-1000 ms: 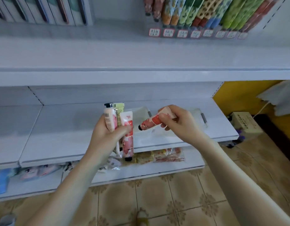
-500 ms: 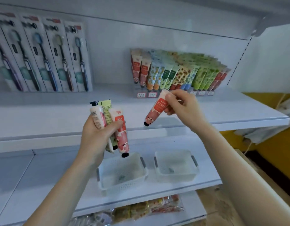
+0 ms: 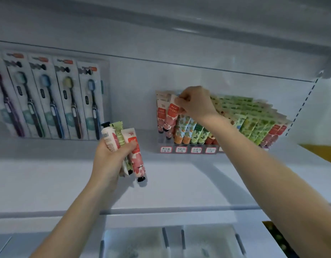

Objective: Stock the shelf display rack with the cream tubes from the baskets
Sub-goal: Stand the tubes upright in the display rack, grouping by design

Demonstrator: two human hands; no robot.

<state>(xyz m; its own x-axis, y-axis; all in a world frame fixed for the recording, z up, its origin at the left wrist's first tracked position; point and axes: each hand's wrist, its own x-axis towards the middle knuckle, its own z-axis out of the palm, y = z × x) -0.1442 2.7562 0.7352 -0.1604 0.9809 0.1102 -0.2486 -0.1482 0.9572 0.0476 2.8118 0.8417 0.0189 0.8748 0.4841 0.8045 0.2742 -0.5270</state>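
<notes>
A person's right hand [image 3: 196,103] pinches the top of a pink cream tube [image 3: 171,116], cap down, at the left end of the display rack [image 3: 187,150], just beside the pink tubes already standing there. The left hand [image 3: 108,159] grips a bundle of tubes [image 3: 136,159] in front of the white shelf [image 3: 179,183], one pink tube hanging cap down below the fist. Packaged toothbrushes [image 3: 49,101] stand to the rack's left, and two clear baskets [image 3: 135,241] sit on the level below.
</notes>
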